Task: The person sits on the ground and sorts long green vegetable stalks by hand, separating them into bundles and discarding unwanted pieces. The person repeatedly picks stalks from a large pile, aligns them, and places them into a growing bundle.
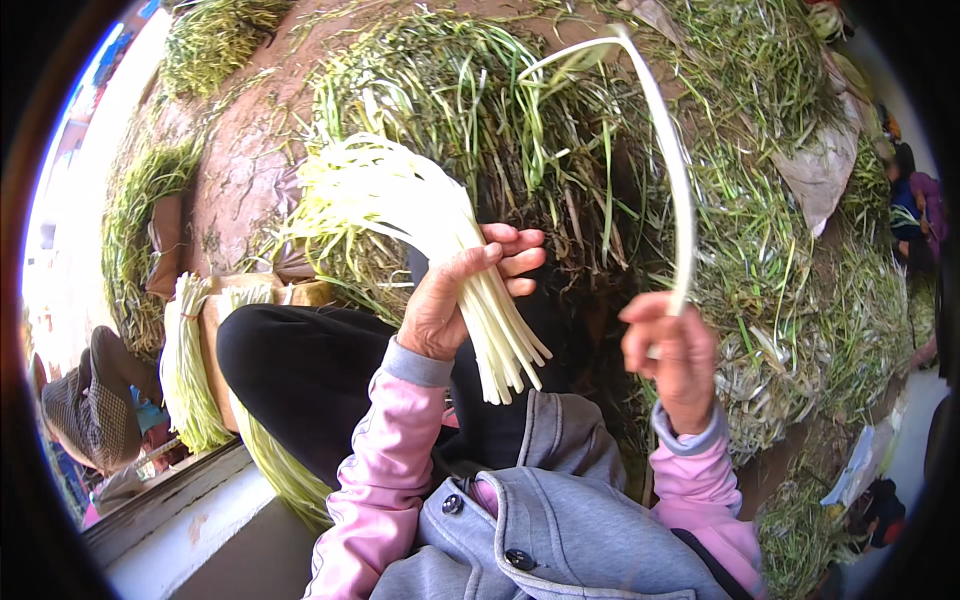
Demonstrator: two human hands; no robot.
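My left hand (465,289) holds a loose bunch of pale garlic-chive-like stalks (427,199), their cut ends pointing down towards my lap and their yellowish tips fanned to the upper left. On the right, apart from that bunch, my right hand (671,349) grips the lower end of one long pale stalk (671,161), which rises and bends over to the left at its top. Both hand and stalk are slightly blurred. Beyond my hands lies a large heap of green leafy stalks (480,112), some with dark roots.
Tied pale bundles (191,360) rest on a wooden box (217,322) left of my knee. Another bundle (277,457) hangs near a white ledge (195,517). Green plant waste (780,315) covers the ground at right, with a plastic sheet (821,165). Other people sit at both far edges.
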